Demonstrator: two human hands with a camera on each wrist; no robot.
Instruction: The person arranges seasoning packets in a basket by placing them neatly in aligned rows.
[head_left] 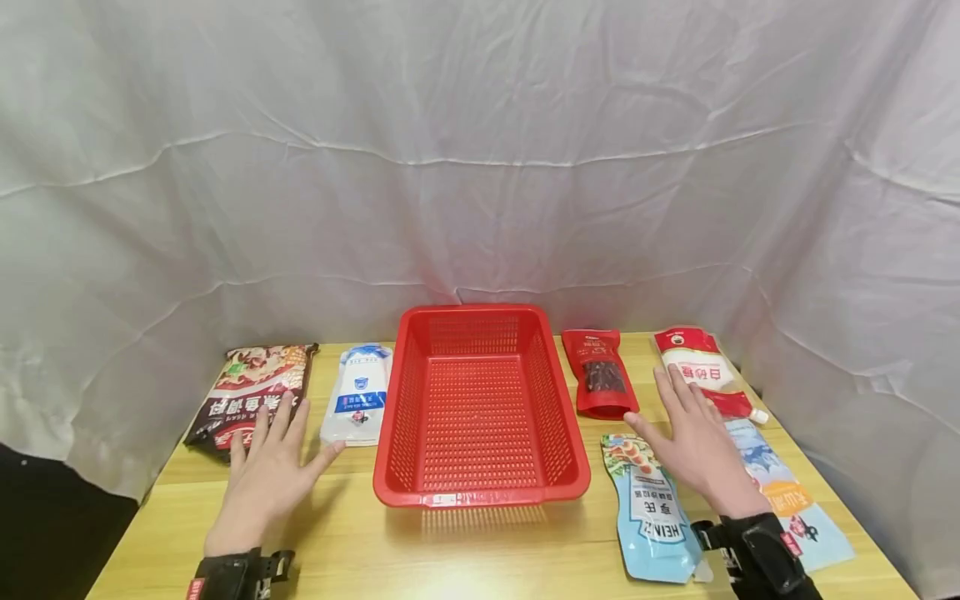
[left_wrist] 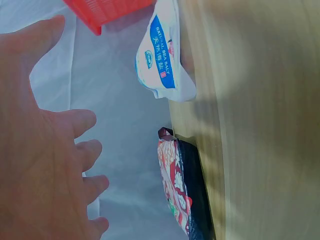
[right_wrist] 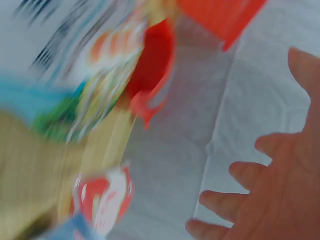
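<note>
An empty red plastic basket [head_left: 480, 492] stands in the middle of the wooden table. My left hand [head_left: 272, 462] hovers open, fingers spread, just in front of a dark noodle packet [head_left: 251, 387] [left_wrist: 182, 195] and a white sea-salt bag [head_left: 358, 393] [left_wrist: 162, 60]. My right hand [head_left: 693, 437] is open with fingers spread above a pale blue Heinz pouch [head_left: 654, 512], a blue packet [head_left: 787, 500] and a red-and-white sugar bag [head_left: 701, 367]. A red stand-up pouch [head_left: 602, 372] lies beside the basket. The right wrist view is blurred.
White cloth [head_left: 480, 167] hangs behind and beside the table. The table's [head_left: 450, 558] left edge drops off near the noodle packet; the right edge runs close to the blue packet. Bare wood lies in front of the basket.
</note>
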